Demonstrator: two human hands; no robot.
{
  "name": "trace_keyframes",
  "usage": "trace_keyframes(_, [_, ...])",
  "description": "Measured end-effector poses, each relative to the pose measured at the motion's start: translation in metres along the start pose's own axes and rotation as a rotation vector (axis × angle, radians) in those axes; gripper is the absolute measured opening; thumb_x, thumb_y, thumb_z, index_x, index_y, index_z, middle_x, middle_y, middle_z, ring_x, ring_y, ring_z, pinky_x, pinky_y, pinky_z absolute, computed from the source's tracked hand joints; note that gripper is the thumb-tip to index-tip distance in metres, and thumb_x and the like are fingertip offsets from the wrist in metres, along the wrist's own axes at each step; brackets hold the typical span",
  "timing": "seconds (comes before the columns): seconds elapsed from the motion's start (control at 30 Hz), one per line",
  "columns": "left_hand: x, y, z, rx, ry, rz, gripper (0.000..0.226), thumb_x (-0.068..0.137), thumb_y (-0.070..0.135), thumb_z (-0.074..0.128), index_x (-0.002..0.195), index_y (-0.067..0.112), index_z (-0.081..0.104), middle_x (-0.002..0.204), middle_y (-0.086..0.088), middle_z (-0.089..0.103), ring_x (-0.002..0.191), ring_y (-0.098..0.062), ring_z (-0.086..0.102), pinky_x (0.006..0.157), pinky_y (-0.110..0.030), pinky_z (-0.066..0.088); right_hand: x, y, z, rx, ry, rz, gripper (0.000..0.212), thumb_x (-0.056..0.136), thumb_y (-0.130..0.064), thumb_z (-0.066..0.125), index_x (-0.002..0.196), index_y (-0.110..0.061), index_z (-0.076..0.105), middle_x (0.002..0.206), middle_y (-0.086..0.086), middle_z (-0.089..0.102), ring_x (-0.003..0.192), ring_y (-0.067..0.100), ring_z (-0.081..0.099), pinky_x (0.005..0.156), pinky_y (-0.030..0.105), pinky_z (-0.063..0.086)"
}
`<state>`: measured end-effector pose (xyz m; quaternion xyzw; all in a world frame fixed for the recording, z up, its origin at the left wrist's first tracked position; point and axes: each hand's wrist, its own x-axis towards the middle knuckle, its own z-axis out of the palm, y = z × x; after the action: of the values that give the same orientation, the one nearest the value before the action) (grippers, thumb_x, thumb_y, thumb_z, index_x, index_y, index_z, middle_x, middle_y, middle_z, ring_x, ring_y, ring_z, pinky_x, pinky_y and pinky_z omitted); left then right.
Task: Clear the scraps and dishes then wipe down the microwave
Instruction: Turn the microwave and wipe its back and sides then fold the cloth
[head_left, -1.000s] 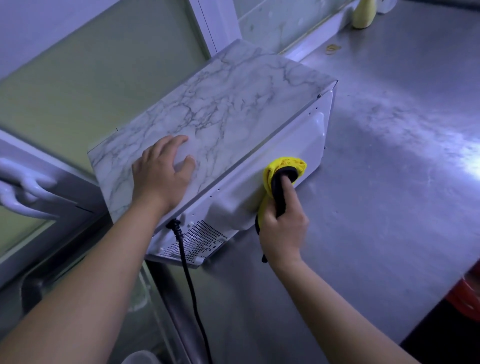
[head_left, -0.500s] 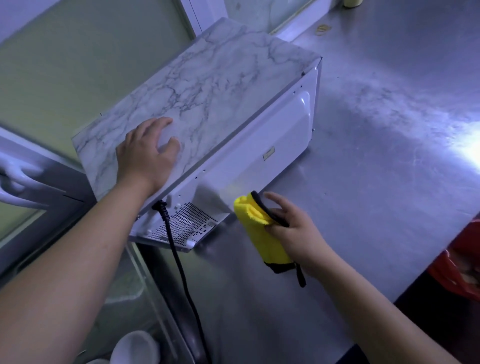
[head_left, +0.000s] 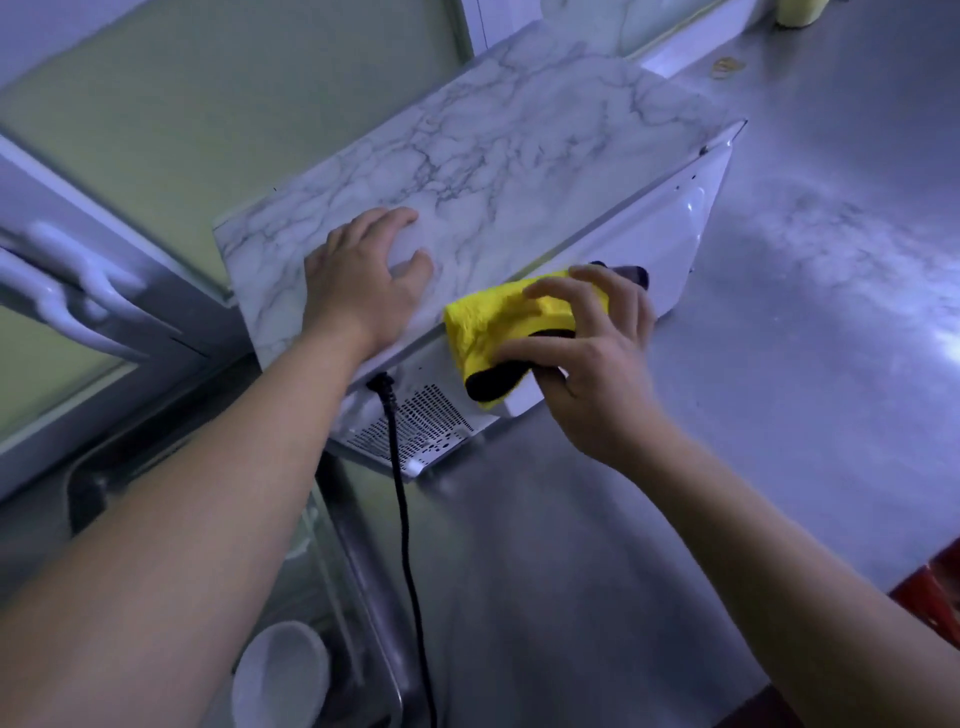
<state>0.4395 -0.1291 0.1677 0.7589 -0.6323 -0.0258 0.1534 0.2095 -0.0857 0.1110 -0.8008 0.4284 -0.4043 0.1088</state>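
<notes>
A white microwave (head_left: 519, 156) with a marble-patterned top stands turned on the steel counter (head_left: 753, 415), its vented back panel facing me. My left hand (head_left: 363, 280) lies flat on the near end of its top. My right hand (head_left: 592, 353) grips a folded yellow cloth (head_left: 498, 322) with black trim and holds it against the upper edge of the back panel. A black power cord (head_left: 402, 499) hangs from the back down toward the counter's near edge.
A sink (head_left: 291, 623) lies at the lower left with a white bowl (head_left: 283, 675) in it. A window frame with a white handle (head_left: 67, 291) is on the left. A yellowish container (head_left: 797, 13) stands far back; something red (head_left: 930, 587) sits at the right edge.
My right hand lifted the cloth from the counter beside the microwave up to the top edge of the back panel. My left hand stayed on the top.
</notes>
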Motion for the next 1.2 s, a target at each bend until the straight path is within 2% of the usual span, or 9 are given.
trace_keyframes(0.13, [0.001,-0.003,0.001,-0.003,-0.002,0.011,0.053,0.089,0.051,0.042,0.139,0.035,0.048,0.15,0.011,0.042,0.138,-0.016,0.035,0.114,-0.041,0.022,-0.015,-0.003,0.021,0.016,-0.081,0.1,0.039,0.067,-0.004,0.062,0.085,-0.035,0.075,0.136,-0.002,0.057,0.136,0.033,0.042,0.109,0.064,0.021])
trace_keyframes(0.27, [0.001,-0.003,0.002,-0.004,0.016,0.02,0.049,0.091,0.048,0.044,0.138,0.035,0.05,0.149,0.012,0.044,0.137,-0.016,0.036,0.114,-0.041,0.024,-0.024,-0.03,0.015,0.193,-0.185,0.261,0.02,0.073,-0.03,0.053,0.087,-0.029,0.067,0.149,-0.009,0.045,0.151,0.014,0.018,0.12,0.056,0.003])
trace_keyframes(0.4, [0.002,-0.003,0.002,-0.004,0.017,0.02,0.049,0.091,0.049,0.044,0.138,0.036,0.048,0.15,0.011,0.043,0.138,-0.017,0.035,0.113,-0.041,0.022,-0.016,-0.024,0.022,0.419,0.201,0.506,0.024,0.085,-0.017,0.067,0.108,-0.014,0.059,0.127,-0.005,0.056,0.129,0.003,0.047,0.109,0.039,0.039])
trace_keyframes(0.47, [0.002,-0.003,0.003,0.002,0.014,0.018,0.048,0.092,0.048,0.044,0.139,0.036,0.047,0.151,0.011,0.041,0.138,-0.017,0.034,0.112,-0.039,0.021,-0.006,-0.023,0.031,0.41,0.296,0.604,0.042,0.079,-0.013,0.077,0.115,-0.011,0.056,0.134,0.004,0.041,0.122,-0.012,0.037,0.105,0.013,0.033])
trace_keyframes(0.53, [0.002,-0.002,0.003,0.008,0.007,0.015,0.047,0.094,0.047,0.044,0.14,0.036,0.046,0.151,0.011,0.04,0.138,-0.016,0.033,0.112,-0.038,0.02,-0.002,-0.028,0.038,0.384,0.327,0.654,0.047,0.074,-0.017,0.083,0.114,-0.013,0.059,0.14,0.008,0.032,0.12,-0.019,0.028,0.103,0.005,0.024])
trace_keyframes(0.77, [0.003,-0.003,0.004,0.016,0.013,0.025,0.049,0.093,0.05,0.042,0.14,0.036,0.045,0.152,0.009,0.039,0.138,-0.018,0.033,0.112,-0.04,0.02,0.004,-0.038,0.051,0.487,0.378,0.799,0.064,0.076,-0.035,0.068,0.133,-0.027,0.042,0.151,0.002,0.033,0.144,0.016,0.026,0.119,0.042,0.024])
trace_keyframes(0.9, [0.004,-0.004,0.005,0.013,0.016,0.023,0.05,0.092,0.051,0.041,0.139,0.037,0.045,0.152,0.009,0.039,0.137,-0.018,0.033,0.111,-0.039,0.02,0.02,-0.053,0.071,0.452,0.427,0.848,0.08,0.082,-0.054,0.061,0.15,-0.021,0.035,0.163,0.004,0.016,0.149,0.016,0.011,0.121,0.029,0.006])
trace_keyframes(1.0, [0.004,-0.005,0.006,0.016,0.026,0.036,0.05,0.091,0.051,0.04,0.138,0.036,0.045,0.15,0.009,0.041,0.136,-0.019,0.035,0.109,-0.038,0.022,0.015,-0.062,0.092,0.291,0.409,0.708,0.079,0.092,-0.06,0.045,0.155,-0.016,0.029,0.165,0.01,0.008,0.151,0.025,0.004,0.121,0.034,0.0])
trace_keyframes(1.2, [0.002,-0.006,0.006,0.017,0.021,0.054,0.05,0.092,0.05,0.036,0.139,0.034,0.044,0.15,0.008,0.04,0.136,-0.019,0.034,0.109,-0.039,0.021,-0.022,-0.042,0.136,-0.007,0.45,0.33,0.074,0.095,-0.057,0.044,0.145,-0.004,0.041,0.152,0.028,0.029,0.143,0.045,0.022,0.116,0.062,0.021])
